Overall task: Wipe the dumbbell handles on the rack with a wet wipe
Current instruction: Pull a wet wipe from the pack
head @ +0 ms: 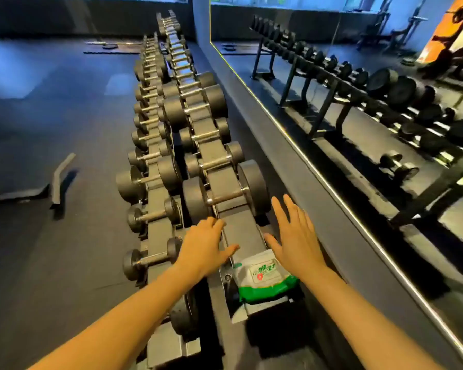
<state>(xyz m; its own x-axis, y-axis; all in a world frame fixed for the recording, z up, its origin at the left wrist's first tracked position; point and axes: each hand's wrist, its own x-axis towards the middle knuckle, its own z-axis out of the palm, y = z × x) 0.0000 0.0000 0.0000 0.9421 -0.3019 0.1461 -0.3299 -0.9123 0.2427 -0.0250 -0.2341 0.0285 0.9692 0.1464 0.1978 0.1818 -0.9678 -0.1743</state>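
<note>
Fingers (280, 209) on the right hand (294, 241) are straight and spread wide, palm down, hovering over the far edge of the rack (241, 231) with nothing in them. The left hand (203, 247) sits on the near edge of the same top rail. Its fingers (216, 222) lie over the rail with the tips bent down a little and the thumb stuck out toward the middle. It's resting there, not gripping anything loose.

The wet wipe pack (265, 273) is a white and green soft pack with a label flap on top. It lies flat at the near end of the top rail, between the two wrists and just below the right thumb. Can't tell if that thumb actually touches it.

Just past both hands is the closest big dumbbell (253, 186), lying across the top tier with its chrome handle (226, 195) bare and facing up. The hands are near it but not on it. More dumbbells run off in a long line behind it on both tiers, and the smaller ones (150, 260) are on the lower tier, left of the left hand.

A wall mirror (372, 129) runs along the right side, showing the rack's back side. On the dark floor (51, 116) to the left there's a bent rubber strip (60, 180), well away from the rack.
</note>
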